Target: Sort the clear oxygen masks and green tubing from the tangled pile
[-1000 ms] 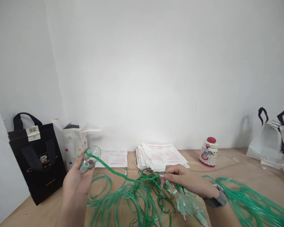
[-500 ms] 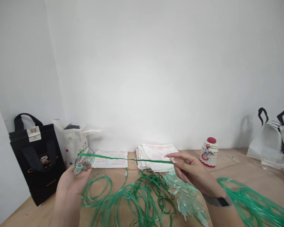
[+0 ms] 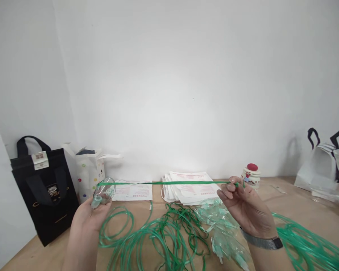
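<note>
My left hand (image 3: 89, 220) holds a clear plastic mask (image 3: 103, 192) above the table's left part. A thin green strap (image 3: 164, 183) runs taut from the mask across to my right hand (image 3: 244, 205), which pinches the strap's far end between thumb and fingers. Below the strap, tangled coils of green tubing (image 3: 155, 237) lie on the wooden table (image 3: 296, 203). Several more clear masks (image 3: 223, 233) are piled under my right wrist.
A black paper bag (image 3: 43, 188) and a white dotted bag (image 3: 87, 171) stand at the left. Stacks of white printed packets (image 3: 190, 186) lie by the wall. A red-capped jar (image 3: 251, 175) stands behind my right hand. Another white bag (image 3: 323, 165) and more tubing (image 3: 307, 244) sit right.
My right hand has risen and moved right, pulling the green strap out straight and taut from the mask. My left hand stayed nearly in place with the mask.
</note>
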Action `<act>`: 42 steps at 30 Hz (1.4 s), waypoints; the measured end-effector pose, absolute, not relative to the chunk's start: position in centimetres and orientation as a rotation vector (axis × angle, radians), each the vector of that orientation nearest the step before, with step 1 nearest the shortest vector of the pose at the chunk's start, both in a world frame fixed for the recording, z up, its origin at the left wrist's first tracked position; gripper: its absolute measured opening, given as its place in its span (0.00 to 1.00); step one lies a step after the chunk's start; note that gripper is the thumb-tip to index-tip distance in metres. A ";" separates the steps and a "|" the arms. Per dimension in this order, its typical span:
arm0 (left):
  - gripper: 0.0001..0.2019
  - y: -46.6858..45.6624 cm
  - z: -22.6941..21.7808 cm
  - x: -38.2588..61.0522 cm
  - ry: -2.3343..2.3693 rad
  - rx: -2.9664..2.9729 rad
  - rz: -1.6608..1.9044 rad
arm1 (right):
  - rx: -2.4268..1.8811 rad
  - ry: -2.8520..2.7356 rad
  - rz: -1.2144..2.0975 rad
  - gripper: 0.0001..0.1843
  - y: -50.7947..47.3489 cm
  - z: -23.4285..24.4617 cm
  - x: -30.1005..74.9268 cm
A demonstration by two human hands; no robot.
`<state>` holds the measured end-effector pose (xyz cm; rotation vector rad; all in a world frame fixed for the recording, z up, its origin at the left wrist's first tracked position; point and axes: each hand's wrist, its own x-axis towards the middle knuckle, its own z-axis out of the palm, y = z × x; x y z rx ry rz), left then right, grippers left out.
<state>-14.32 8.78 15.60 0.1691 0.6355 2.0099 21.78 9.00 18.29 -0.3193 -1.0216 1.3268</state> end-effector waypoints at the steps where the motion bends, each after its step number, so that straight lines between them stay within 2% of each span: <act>1: 0.18 8.8 15.6 -14.3 0.638 0.156 1.996 | -0.324 -1.003 1.312 0.10 9.1 18.4 21.7; 8: 0.19 8.6 15.5 -14.1 0.651 0.101 1.964 | -0.401 -0.984 1.088 0.07 9.0 18.7 21.7; 12: 0.17 8.5 15.8 -13.6 0.640 0.121 1.978 | -0.394 -1.009 1.045 0.09 9.0 19.0 21.5; 17: 0.13 8.0 16.7 -11.7 0.640 0.248 1.979 | -0.357 -1.027 1.148 0.12 8.5 19.2 20.3; 22: 0.13 7.3 17.3 -8.8 0.633 0.566 1.826 | -0.348 -1.109 1.482 0.11 7.2 19.0 18.0; 30: 0.13 5.5 18.0 -3.5 0.521 0.638 1.593 | -0.537 -1.353 1.649 0.27 6.8 16.6 13.4; 32: 0.13 5.2 18.1 -2.5 0.554 0.583 1.577 | -0.546 -1.397 1.646 0.27 6.9 15.9 12.5; 38: 0.07 5.9 17.0 -1.3 0.582 0.601 1.546 | -0.584 -1.269 1.466 0.16 6.9 15.7 11.9; 42: 0.07 6.3 16.7 -2.0 0.554 0.733 1.456 | -0.577 -1.289 1.487 0.15 6.7 16.2 12.6</act>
